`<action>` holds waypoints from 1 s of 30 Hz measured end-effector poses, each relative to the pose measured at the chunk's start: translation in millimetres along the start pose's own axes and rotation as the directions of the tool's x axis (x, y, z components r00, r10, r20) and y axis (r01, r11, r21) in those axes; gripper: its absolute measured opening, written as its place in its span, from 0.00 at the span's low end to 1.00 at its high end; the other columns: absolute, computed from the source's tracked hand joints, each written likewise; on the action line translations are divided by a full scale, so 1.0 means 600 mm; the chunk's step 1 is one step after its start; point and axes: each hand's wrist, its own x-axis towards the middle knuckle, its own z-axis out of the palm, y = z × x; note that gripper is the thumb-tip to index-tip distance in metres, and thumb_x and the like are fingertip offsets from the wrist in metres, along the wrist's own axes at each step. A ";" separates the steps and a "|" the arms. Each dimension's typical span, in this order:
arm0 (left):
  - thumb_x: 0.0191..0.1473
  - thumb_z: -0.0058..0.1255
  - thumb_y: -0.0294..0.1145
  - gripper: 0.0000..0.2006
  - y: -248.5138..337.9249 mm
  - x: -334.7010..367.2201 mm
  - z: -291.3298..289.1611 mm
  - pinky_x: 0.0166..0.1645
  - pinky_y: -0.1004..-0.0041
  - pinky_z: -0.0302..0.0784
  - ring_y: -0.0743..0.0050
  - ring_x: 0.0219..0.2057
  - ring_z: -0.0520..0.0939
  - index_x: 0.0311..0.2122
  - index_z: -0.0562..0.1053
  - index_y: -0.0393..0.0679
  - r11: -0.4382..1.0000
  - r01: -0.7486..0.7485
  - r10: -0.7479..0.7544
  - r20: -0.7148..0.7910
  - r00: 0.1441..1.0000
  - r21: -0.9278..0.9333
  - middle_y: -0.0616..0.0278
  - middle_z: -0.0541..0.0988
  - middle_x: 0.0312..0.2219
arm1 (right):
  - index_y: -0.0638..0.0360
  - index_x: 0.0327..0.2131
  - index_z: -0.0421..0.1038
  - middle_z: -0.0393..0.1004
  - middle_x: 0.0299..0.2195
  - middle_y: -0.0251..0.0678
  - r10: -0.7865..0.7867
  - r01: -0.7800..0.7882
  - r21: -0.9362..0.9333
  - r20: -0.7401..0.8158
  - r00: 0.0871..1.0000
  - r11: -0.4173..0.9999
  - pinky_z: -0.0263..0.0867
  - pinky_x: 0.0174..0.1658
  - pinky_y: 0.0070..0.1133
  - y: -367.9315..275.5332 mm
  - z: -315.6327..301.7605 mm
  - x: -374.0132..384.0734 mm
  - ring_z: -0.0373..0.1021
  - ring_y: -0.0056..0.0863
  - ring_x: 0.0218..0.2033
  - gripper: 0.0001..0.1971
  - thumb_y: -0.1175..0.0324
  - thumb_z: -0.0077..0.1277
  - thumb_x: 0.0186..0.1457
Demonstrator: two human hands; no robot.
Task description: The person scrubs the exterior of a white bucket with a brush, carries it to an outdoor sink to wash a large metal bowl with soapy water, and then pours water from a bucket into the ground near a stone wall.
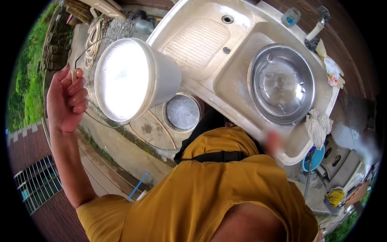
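Beige twin-basin sink [201, 44] alongside, left hand [72, 94] clamped on a thin wire handle [74, 75], white plastic bucket [166, 74] just rightward! Right hand [272, 142], probably that blur: can't tell its grip.

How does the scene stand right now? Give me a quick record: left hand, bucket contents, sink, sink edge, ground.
left hand: closed around the wire handle's pale sleeve of a white plastic bucket
bucket contents: bright white, frothy-looking; glare hides detail
sink: double sink, ridged left compartment; metal basin in the right one, apparently holding clear liquid
sink edge: grey-white cloth draped over the right end; glass jar on the far rim
ground: round container of greyish froth, beside the white bucket in view
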 end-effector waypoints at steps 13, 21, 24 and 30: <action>0.45 0.41 0.38 0.11 -0.457 -0.200 -0.355 0.10 0.82 0.38 0.89 0.06 0.47 0.16 0.59 0.52 0.938 0.192 -0.329 -0.563 0.758 -0.289 0.79 0.51 0.07 | 0.66 0.39 0.60 0.63 0.36 0.46 -0.555 0.383 0.507 0.244 0.795 0.772 0.57 0.42 0.28 -0.335 -0.025 0.177 0.61 0.40 0.38 0.19 0.63 0.47 0.46; 0.42 0.43 0.39 0.17 -0.762 -0.267 -0.553 0.11 0.81 0.39 0.87 0.06 0.47 0.11 0.51 0.56 0.823 0.283 -0.556 -0.594 0.582 -0.493 0.79 0.48 0.06 | 0.67 0.43 0.59 0.62 0.36 0.50 -0.517 0.530 -0.083 0.143 0.844 0.844 0.56 0.43 0.31 -0.485 0.084 0.187 0.59 0.45 0.40 0.28 0.53 0.48 0.43; 0.43 0.44 0.35 0.12 -0.866 -0.281 -0.602 0.11 0.81 0.41 0.87 0.07 0.49 0.16 0.55 0.53 0.810 0.257 -0.564 -0.579 0.588 -0.528 0.78 0.51 0.08 | 0.63 0.41 0.61 0.64 0.34 0.49 -0.569 0.578 -0.254 0.115 0.814 0.775 0.56 0.41 0.33 -0.460 0.105 0.191 0.58 0.45 0.39 0.24 0.57 0.49 0.43; 0.43 0.44 0.31 0.09 -0.983 -0.328 -0.717 0.08 0.82 0.44 0.88 0.05 0.52 0.18 0.58 0.51 0.751 0.251 -0.635 -0.565 0.526 -0.610 0.76 0.55 0.08 | 0.64 0.46 0.55 0.59 0.42 0.53 -0.383 0.455 -0.512 0.247 0.890 0.728 0.57 0.44 0.34 -0.430 0.118 0.223 0.59 0.49 0.42 0.29 0.54 0.48 0.45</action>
